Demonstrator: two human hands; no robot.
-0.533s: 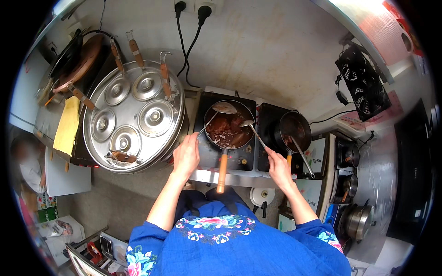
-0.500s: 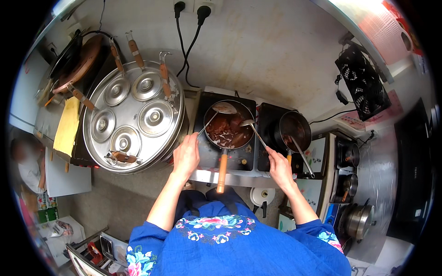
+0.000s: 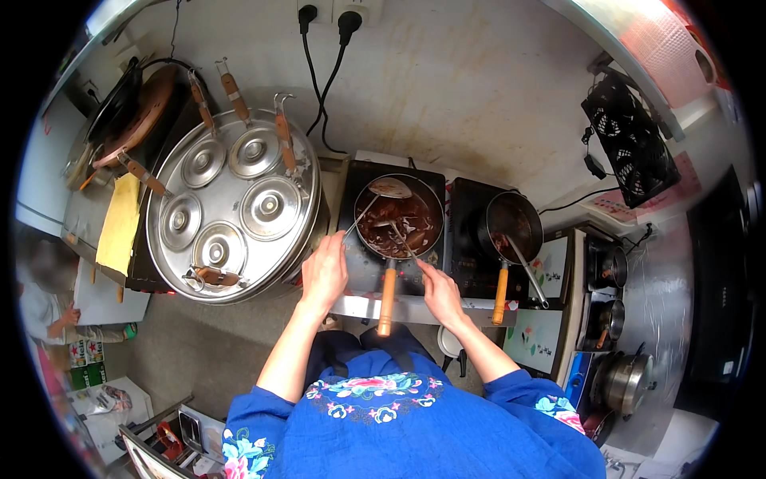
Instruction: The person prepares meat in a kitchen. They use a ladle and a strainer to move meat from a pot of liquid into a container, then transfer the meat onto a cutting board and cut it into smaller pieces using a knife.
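Seen from the head camera, the left hand (image 3: 324,271) is at the near left rim of a saucepan (image 3: 399,217) of dark brown sauce, its fingers closed round the thin handle of a ladle (image 3: 388,188) whose bowl rests at the far rim of the pan. The right hand (image 3: 440,289) is just in front of the pan on its right side, fingers pinched on a slim utensil (image 3: 401,239) that slants up into the sauce; whether it is a spoon or chopsticks cannot be told. The saucepan sits on a black hotplate (image 3: 359,267) on the bench, and its wooden handle (image 3: 386,302) points straight back toward the person, between the two hands. Just to the right, on a second black hotplate (image 3: 471,267), stands a smaller dark pan (image 3: 513,221) with its own wooden handle and a metal utensil leaning in it. To the left of the saucepan, close beside it, is a large round steel steamer (image 3: 231,203) with five small lids set in its top and wooden-handled tools lying across its far edge. Two black cables (image 3: 315,80) run up the wall from behind the hotplates to sockets. At the far right a black crate (image 3: 634,140) sits on a ledge, and small pots (image 3: 610,267) stand on a shelf below it. The person wears a blue flowered top (image 3: 399,423).
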